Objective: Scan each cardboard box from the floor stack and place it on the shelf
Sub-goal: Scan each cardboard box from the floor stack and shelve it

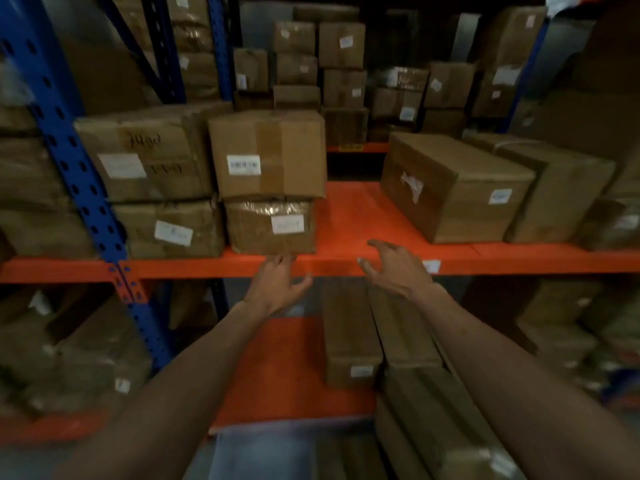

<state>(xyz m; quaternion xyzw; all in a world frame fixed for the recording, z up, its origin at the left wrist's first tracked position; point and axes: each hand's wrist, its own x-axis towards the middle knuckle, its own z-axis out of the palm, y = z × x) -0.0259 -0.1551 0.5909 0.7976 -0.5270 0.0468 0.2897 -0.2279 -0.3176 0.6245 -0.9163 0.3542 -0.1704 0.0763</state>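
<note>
Both my hands reach toward the front edge of the orange shelf (349, 216) and hold nothing. My left hand (277, 282) has relaxed fingers, its tips just below a plastic-wrapped box (272, 226). On that box stands a taped cardboard box (268, 152) with a white label. My right hand (391, 266) is spread open over the shelf's front beam, in front of a bare gap on the shelf. Right of the gap lies a long cardboard box (453, 188). No scanner is in view.
Blue uprights (74, 168) frame the rack at left. Stacked labelled boxes (149, 178) fill the shelf's left side, with more boxes (343, 64) behind. The lower orange shelf (284, 368) carries long boxes (349, 334) to the right.
</note>
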